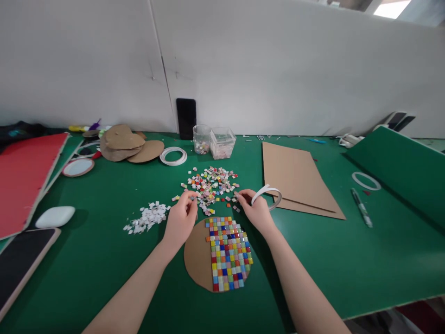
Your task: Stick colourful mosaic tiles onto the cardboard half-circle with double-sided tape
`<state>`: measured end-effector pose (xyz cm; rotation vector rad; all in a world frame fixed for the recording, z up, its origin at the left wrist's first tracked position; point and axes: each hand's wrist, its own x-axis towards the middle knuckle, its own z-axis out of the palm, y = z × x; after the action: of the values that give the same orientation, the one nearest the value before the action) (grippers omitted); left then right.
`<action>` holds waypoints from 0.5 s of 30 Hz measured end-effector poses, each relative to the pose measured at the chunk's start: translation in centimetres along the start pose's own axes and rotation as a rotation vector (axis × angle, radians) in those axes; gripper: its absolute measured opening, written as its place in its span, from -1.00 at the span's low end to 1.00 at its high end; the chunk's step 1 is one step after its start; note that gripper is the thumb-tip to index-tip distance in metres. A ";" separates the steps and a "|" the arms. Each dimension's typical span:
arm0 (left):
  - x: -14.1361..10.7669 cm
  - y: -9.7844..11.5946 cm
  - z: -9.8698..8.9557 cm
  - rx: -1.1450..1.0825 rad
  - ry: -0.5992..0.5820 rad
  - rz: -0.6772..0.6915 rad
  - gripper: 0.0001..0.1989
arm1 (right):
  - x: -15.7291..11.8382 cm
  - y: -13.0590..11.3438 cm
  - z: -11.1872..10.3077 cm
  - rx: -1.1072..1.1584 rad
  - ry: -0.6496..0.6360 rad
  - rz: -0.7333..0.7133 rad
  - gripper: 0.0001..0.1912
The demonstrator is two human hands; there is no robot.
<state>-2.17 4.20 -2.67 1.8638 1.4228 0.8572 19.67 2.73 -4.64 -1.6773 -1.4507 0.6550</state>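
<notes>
A round cardboard disc (197, 255) lies on the green table, its right part covered with rows of coloured mosaic tiles (229, 255). Above its left edge is my left hand (181, 214), fingers pinched together beside the loose tiles; whatever they hold is too small to make out. My right hand (256, 208) is closed at the right side of the loose tile pile (212, 183). A ring of narrow white tape (276, 199) is looped at its fingers, tilted up. Its thumb and fingertip meet at small tiles, but I cannot tell whether one is pinched.
White paper scraps (148, 218) lie left of the disc. Behind are a clear cup (201, 139), a clear box (222, 143), a tape roll (173, 156), cardboard rounds (148, 151) and a phone (186, 118). Cardboard sheets (295, 174) and a pen (361, 208) lie right.
</notes>
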 end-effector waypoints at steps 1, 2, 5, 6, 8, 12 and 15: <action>0.0 0.0 0.0 0.002 -0.001 0.002 -0.82 | -0.1 -0.2 0.0 -0.038 0.004 -0.011 -0.75; 0.0 0.0 0.0 0.002 0.000 0.003 -0.82 | -0.2 -0.5 0.0 -0.088 0.010 -0.023 -0.74; 0.0 -0.1 0.1 -0.002 -0.002 -0.001 -0.82 | -0.3 -0.9 0.1 -0.246 0.026 -0.039 -0.72; 0.0 -0.1 0.1 -0.003 -0.005 -0.002 -0.83 | -0.4 -1.0 0.1 -0.279 0.020 -0.034 -0.73; 0.0 -0.1 0.1 -0.002 -0.015 -0.002 -0.83 | -0.4 -0.9 0.2 -0.313 0.003 -0.017 -0.76; 0.0 -0.3 0.2 0.000 -0.020 -0.001 -0.85 | -0.4 -0.6 0.3 -0.320 -0.004 -0.015 -0.81; 0.1 -0.3 0.1 -0.002 -0.020 -0.001 -0.84 | -0.4 -0.4 0.3 -0.316 -0.001 -0.040 -0.82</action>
<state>-2.23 4.30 -3.00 1.8655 1.4096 0.8367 19.10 2.43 -4.50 -1.8798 -1.6500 0.4192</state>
